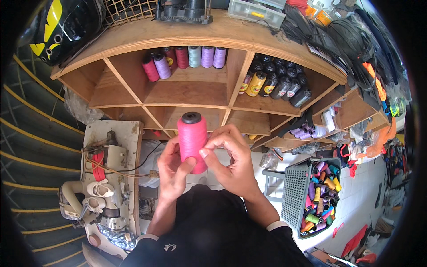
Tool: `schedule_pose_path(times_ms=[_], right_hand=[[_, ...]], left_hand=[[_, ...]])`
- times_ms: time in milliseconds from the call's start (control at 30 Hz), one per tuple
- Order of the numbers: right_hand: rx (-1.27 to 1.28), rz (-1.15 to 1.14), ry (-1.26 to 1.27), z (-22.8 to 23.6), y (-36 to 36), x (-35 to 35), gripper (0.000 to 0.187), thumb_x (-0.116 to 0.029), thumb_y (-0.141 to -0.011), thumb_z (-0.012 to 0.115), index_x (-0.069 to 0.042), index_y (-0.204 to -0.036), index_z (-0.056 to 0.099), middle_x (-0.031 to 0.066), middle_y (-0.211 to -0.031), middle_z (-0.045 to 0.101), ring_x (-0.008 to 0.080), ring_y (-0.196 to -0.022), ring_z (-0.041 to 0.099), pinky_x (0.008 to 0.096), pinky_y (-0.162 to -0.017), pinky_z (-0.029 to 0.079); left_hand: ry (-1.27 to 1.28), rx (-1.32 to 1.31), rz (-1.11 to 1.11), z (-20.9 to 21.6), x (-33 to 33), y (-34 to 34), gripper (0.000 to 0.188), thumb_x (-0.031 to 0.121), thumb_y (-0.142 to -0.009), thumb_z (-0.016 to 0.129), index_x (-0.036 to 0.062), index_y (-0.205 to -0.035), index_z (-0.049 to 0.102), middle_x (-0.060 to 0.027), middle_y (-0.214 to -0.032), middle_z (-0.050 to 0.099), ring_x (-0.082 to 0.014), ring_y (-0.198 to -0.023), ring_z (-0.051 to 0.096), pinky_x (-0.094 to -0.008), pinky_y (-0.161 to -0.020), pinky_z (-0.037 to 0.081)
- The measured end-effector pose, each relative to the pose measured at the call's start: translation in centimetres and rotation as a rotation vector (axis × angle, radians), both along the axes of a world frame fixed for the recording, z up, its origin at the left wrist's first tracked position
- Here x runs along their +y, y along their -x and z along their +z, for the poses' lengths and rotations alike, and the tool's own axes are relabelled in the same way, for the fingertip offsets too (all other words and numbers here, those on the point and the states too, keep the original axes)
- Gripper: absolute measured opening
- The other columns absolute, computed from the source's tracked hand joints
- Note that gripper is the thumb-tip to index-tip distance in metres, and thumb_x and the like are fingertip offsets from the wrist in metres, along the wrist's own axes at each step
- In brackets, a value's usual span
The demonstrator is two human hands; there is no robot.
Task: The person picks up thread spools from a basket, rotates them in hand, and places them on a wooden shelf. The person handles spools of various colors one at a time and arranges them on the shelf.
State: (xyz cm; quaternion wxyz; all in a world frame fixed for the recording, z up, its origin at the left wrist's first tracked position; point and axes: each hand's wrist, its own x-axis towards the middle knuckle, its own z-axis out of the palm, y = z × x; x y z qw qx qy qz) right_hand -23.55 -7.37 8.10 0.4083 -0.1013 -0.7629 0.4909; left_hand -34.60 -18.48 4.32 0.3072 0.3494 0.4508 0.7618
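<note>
A large cone of bright pink thread (193, 141) with a black top stands nearly upright in front of my chest. My left hand (173, 167) is wrapped around its lower left side, thumb across the front. On the cone's right, my right hand (229, 162) has thumb and forefinger drawn together in a pinch close to the thread. Whatever lies between those fingertips is too fine to make out. Beyond the cone, a wooden cubby shelf (187, 94) holds red, purple and pale green thread cones (195, 57) in one compartment.
Black thread cones (280, 86) and a yellow one (255, 84) fill the compartment on the right. A grey-green basket (296, 196) of mixed spools stands on the tiled floor at right. At left is a sewing machine (113, 178) on its table. A black-and-yellow helmet (66, 29) sits at upper left.
</note>
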Motion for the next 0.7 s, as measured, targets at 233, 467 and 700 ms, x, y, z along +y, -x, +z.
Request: schedule_pose_path(times_ms=[233, 467, 700], right_hand=[[0.149, -0.005, 0.26, -1.7, 0.1, -0.5, 0.019, 0.0, -0.076, 0.076, 0.0, -0.087, 0.061, 0.0072, -0.087, 0.057, 0.0139, -0.078, 0.059, 0.026, -0.069, 0.048], [0.119, -0.098, 0.426, -0.3, -0.3, 0.8, 0.018, -0.002, -0.079, 0.074, 0.002, -0.094, 0.065, 0.0094, -0.089, 0.061, 0.0155, -0.086, 0.063, 0.0259, -0.073, 0.05], [0.092, -0.045, 0.21, -1.2, 0.2, 3.3, 0.024, -0.006, -0.082, 0.073, -0.002, -0.104, 0.069, 0.0108, -0.097, 0.065, 0.018, -0.087, 0.063, 0.0271, -0.073, 0.05]], left_hand=[[0.037, -0.174, -0.074, 0.5, 0.8, -0.7, 0.06, 0.038, -0.09, 0.062, -0.0045, -0.13, 0.047, -0.0142, -0.116, 0.061, -0.02, -0.106, 0.059, -0.0342, -0.094, 0.045], [0.031, -0.436, -0.178, 1.2, 1.8, -0.7, 0.07, 0.051, -0.086, 0.063, -0.0047, -0.125, 0.051, -0.0143, -0.109, 0.063, -0.0217, -0.092, 0.063, -0.0355, -0.077, 0.052], [0.127, -0.245, -0.003, 1.9, 3.5, -1.2, 0.076, 0.058, -0.083, 0.063, -0.0043, -0.126, 0.051, -0.0153, -0.109, 0.062, -0.0227, -0.093, 0.063, -0.0365, -0.081, 0.052]])
